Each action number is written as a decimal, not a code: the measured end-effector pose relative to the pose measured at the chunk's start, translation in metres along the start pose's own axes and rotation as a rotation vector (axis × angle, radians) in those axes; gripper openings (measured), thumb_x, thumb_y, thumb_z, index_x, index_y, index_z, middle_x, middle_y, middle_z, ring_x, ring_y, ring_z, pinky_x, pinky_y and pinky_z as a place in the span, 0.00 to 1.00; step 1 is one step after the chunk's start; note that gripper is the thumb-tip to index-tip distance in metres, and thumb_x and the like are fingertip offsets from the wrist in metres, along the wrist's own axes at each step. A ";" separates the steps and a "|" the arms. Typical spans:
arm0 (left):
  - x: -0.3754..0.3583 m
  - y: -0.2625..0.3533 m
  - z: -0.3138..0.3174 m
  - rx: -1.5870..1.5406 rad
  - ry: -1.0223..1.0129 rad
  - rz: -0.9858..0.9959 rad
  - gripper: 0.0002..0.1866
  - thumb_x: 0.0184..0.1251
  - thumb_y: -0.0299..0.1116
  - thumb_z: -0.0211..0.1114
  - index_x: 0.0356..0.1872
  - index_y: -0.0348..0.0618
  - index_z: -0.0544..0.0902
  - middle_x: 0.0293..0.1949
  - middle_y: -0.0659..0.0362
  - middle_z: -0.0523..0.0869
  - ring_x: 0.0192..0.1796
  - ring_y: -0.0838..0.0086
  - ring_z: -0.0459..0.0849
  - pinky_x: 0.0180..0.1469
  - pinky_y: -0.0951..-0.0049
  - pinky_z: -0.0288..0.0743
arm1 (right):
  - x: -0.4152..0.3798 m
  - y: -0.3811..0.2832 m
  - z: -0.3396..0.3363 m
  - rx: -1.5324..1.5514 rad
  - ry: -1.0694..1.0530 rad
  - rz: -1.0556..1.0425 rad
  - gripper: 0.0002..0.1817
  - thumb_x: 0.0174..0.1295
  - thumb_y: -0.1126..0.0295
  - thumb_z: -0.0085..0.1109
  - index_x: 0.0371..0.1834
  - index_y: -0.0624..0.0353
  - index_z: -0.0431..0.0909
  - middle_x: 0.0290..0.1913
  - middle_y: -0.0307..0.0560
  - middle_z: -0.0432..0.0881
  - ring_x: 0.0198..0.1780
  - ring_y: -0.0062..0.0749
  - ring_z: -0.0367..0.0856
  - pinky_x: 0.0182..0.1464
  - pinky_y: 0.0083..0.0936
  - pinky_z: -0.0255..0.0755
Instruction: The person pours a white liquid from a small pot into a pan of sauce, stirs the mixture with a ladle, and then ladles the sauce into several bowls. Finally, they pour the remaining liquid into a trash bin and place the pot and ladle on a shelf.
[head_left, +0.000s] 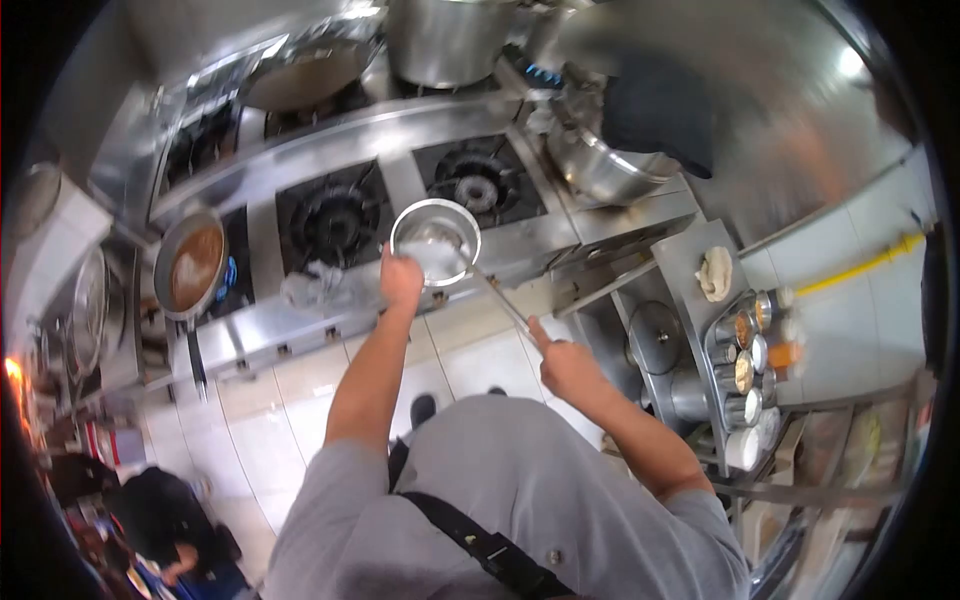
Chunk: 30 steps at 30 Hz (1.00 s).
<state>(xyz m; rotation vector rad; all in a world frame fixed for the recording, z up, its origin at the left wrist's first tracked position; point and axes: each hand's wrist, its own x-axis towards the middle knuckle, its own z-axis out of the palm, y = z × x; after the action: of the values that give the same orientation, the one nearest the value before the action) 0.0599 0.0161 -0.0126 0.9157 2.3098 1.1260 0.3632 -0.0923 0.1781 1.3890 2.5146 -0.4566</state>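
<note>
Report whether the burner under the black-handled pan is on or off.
On: a blue flame shows at the right edge of the black-handled pan in the head view.

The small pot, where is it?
In the head view, the small pot is just left of centre, in the left hand, by the stove's front edge.

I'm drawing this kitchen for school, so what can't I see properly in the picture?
What's in the small pot: blurred in the head view; only something pale shows.
How the left hand grips: hidden by the hand itself, head view.
The top of the tall pot: cut off by the head view's upper edge.
What's in the small containers: too small to name, head view.
</note>
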 end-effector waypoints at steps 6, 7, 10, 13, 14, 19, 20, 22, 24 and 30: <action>-0.009 0.025 -0.013 0.003 0.005 -0.082 0.28 0.66 0.34 0.53 0.68 0.39 0.72 0.61 0.43 0.80 0.60 0.47 0.80 0.63 0.53 0.73 | 0.006 0.009 -0.004 -0.118 0.039 0.079 0.43 0.55 0.77 0.56 0.78 0.58 0.56 0.31 0.60 0.84 0.31 0.58 0.84 0.40 0.50 0.78; -0.009 0.024 -0.013 0.000 0.006 -0.090 0.28 0.66 0.34 0.53 0.68 0.39 0.72 0.61 0.43 0.80 0.60 0.47 0.80 0.63 0.53 0.73 | 0.009 0.011 -0.003 -0.123 0.033 0.075 0.43 0.55 0.77 0.56 0.78 0.58 0.56 0.31 0.60 0.84 0.31 0.58 0.84 0.40 0.50 0.78; -0.011 0.025 -0.015 -0.037 -0.010 -0.098 0.28 0.66 0.34 0.54 0.68 0.40 0.72 0.60 0.43 0.81 0.60 0.47 0.80 0.63 0.52 0.73 | 0.016 0.014 -0.004 -0.094 0.060 0.065 0.42 0.55 0.77 0.55 0.78 0.58 0.57 0.31 0.61 0.84 0.32 0.59 0.84 0.40 0.52 0.78; -0.010 0.029 -0.019 -0.034 -0.003 -0.098 0.27 0.65 0.34 0.54 0.67 0.40 0.72 0.59 0.42 0.81 0.60 0.47 0.80 0.63 0.51 0.73 | 0.022 0.011 -0.011 -0.034 0.034 0.081 0.41 0.54 0.77 0.55 0.77 0.59 0.58 0.34 0.65 0.84 0.36 0.62 0.84 0.44 0.52 0.77; -0.010 0.030 -0.020 -0.026 -0.015 -0.113 0.27 0.65 0.34 0.54 0.67 0.40 0.72 0.59 0.42 0.81 0.60 0.47 0.81 0.62 0.51 0.73 | 0.021 0.009 -0.015 0.051 -0.017 0.120 0.41 0.54 0.77 0.55 0.77 0.60 0.58 0.38 0.68 0.84 0.41 0.64 0.83 0.48 0.50 0.77; -0.010 0.029 -0.017 -0.028 -0.011 -0.119 0.26 0.66 0.34 0.54 0.66 0.40 0.73 0.58 0.41 0.82 0.59 0.47 0.81 0.62 0.51 0.74 | 0.012 -0.001 -0.056 0.278 -0.129 0.185 0.42 0.52 0.76 0.54 0.77 0.64 0.57 0.48 0.75 0.82 0.53 0.65 0.80 0.59 0.44 0.73; -0.010 0.028 -0.016 -0.022 -0.008 -0.109 0.26 0.66 0.34 0.54 0.65 0.40 0.73 0.58 0.41 0.82 0.59 0.46 0.81 0.62 0.50 0.74 | 0.011 0.000 -0.058 0.312 -0.147 0.157 0.42 0.53 0.75 0.55 0.77 0.65 0.56 0.50 0.75 0.81 0.53 0.65 0.81 0.58 0.45 0.73; -0.010 0.026 -0.014 -0.015 -0.005 -0.103 0.26 0.65 0.35 0.54 0.65 0.40 0.73 0.58 0.41 0.82 0.59 0.46 0.81 0.61 0.50 0.74 | 0.011 0.005 -0.056 0.345 -0.169 0.128 0.42 0.55 0.75 0.56 0.77 0.65 0.55 0.51 0.74 0.81 0.53 0.64 0.81 0.57 0.46 0.74; -0.010 0.022 -0.010 -0.017 0.043 -0.062 0.25 0.66 0.35 0.54 0.64 0.39 0.73 0.54 0.39 0.84 0.56 0.45 0.82 0.58 0.49 0.76 | 0.013 0.007 -0.049 0.387 -0.173 0.005 0.41 0.54 0.75 0.55 0.77 0.65 0.57 0.47 0.70 0.83 0.43 0.57 0.86 0.47 0.42 0.79; -0.002 0.008 0.005 -0.006 0.003 -0.065 0.25 0.65 0.36 0.55 0.62 0.37 0.72 0.43 0.38 0.86 0.47 0.44 0.86 0.50 0.46 0.79 | 0.020 -0.017 -0.086 0.716 -0.329 0.148 0.37 0.51 0.78 0.55 0.71 0.66 0.66 0.31 0.50 0.79 0.23 0.32 0.78 0.25 0.31 0.75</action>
<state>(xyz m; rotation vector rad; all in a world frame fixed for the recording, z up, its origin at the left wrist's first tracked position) 0.0675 0.0208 -0.0088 0.8315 2.3202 1.1072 0.3336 -0.0524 0.2530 1.5282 2.0311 -1.5173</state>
